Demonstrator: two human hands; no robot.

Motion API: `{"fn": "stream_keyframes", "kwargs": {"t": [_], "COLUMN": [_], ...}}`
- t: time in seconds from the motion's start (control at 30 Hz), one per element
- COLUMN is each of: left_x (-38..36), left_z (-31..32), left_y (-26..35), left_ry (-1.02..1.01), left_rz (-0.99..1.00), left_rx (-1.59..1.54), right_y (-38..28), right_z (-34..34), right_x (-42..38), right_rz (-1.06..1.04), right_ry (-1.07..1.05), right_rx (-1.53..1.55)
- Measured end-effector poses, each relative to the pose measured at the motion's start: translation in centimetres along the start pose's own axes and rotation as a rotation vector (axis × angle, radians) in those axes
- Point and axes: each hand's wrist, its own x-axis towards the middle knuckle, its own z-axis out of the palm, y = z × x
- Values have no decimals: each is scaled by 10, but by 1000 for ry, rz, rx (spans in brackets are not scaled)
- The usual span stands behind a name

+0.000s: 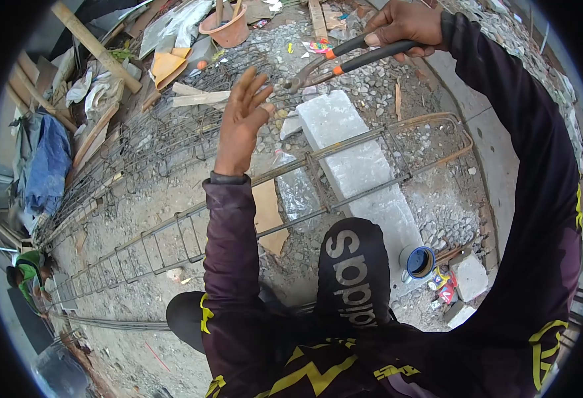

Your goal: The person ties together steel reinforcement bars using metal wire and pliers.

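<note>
My right hand (pixel 407 30) is wrapped round the black handles of a pair of pincers (pixel 336 64) with orange bands; their metal jaws point left, toward my other hand. My left hand (pixel 241 126) is raised with the fingers apart, just left of the jaws, and I see nothing held in it. Below both hands lies a long rebar cage (pixel 314 159) of straight bars and square stirrups. Its near end rests across a pale concrete block (pixel 364 172), and the cage runs away to the lower left.
A blue-rimmed mug (pixel 418 263) stands beside my knee, near wrappers (pixel 445 285) and broken blocks (pixel 470 277). More rebar cages (pixel 132 149) lie at the left. Behind are an orange bucket (pixel 225 30), timber and a blue tarp (pixel 46 162). Another person (pixel 29 275) crouches at the far left.
</note>
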Motion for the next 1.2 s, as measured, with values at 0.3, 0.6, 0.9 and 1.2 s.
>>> {"fn": "stream_keyframes", "kwargs": {"t": [0.3, 0.6, 0.9, 1.2], "left_x": [24, -78, -174, -191], "left_z": [-80, -172, -265, -329], "left_y": [105, 97, 69, 44], "left_ry": [-166, -15, -31, -151], "left_rz": [97, -43, -218, -244], "left_rx": [66, 42, 154, -24], "right_y": [-23, -88, -175, -254], "right_z": [89, 245, 359, 417], "right_x": [23, 38, 57, 61], "right_rz": [-558, -416, -318, -142], "right_ry": [28, -330, -535, -259], "right_rx": [762, 1390, 1012, 713]}}
